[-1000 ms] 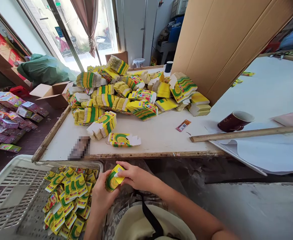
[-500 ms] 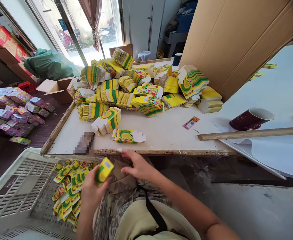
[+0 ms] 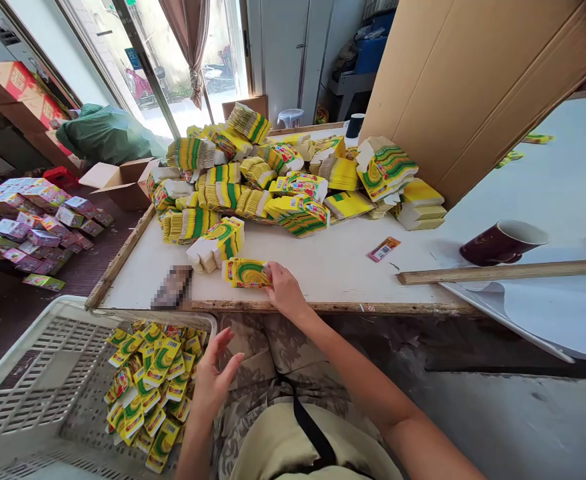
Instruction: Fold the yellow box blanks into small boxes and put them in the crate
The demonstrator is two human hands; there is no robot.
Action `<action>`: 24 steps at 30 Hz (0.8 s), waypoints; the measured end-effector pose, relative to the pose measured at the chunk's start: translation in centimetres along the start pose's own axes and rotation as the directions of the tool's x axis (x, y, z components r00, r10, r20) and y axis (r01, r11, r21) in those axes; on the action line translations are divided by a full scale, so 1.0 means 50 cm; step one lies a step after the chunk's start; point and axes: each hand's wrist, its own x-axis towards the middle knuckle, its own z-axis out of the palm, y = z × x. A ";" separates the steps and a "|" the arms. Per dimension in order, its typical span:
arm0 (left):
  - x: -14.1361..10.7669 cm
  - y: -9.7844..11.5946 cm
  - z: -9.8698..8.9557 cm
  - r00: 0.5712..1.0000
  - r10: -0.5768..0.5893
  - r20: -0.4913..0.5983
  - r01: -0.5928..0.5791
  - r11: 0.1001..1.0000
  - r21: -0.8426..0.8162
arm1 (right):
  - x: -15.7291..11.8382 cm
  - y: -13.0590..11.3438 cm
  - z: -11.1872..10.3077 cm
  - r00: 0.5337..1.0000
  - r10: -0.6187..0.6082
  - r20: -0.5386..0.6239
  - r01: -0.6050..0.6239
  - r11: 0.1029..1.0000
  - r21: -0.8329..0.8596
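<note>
My right hand (image 3: 285,288) grips the white end of a flat yellow-and-green carton (image 3: 245,273) near the table's front edge. Its fingertips are closed over that end, and part of the carton is hidden under them. My left hand (image 3: 217,375) is over my lap with thumb and fingers apart, holding nothing. Beside it, a white plastic crate (image 3: 37,380) contains a heap of small yellow cartons (image 3: 147,373). A short stack of flat cartons (image 3: 219,244) lies just behind the one in my right hand.
Bundles of flat yellow cartons (image 3: 253,177) are piled at the back of the white table (image 3: 323,267). To the right are a dark mug (image 3: 495,243), a wooden strip (image 3: 507,270) and a large cardboard sheet (image 3: 453,87). Small purple boxes (image 3: 43,230) are stacked at the left.
The carton my left hand held has left it, and that hand is now open. My right hand has moved forward onto the table and taken hold of the flat carton there.
</note>
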 end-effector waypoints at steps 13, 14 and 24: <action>0.057 0.117 0.066 0.929 -0.107 -0.355 -0.247 0.534 -0.808 | -0.173 -0.114 0.038 0.908 -0.242 0.341 -0.197 0.470 0.860; 0.055 0.120 0.065 0.925 -0.096 -0.368 -0.269 0.520 -0.811 | -0.176 -0.117 0.041 0.892 -0.269 0.364 -0.226 0.431 0.874; 0.037 0.096 0.088 0.949 -0.092 -0.301 -0.141 0.730 -0.669 | -0.160 -0.093 0.048 0.941 -0.058 0.332 -0.256 0.518 0.816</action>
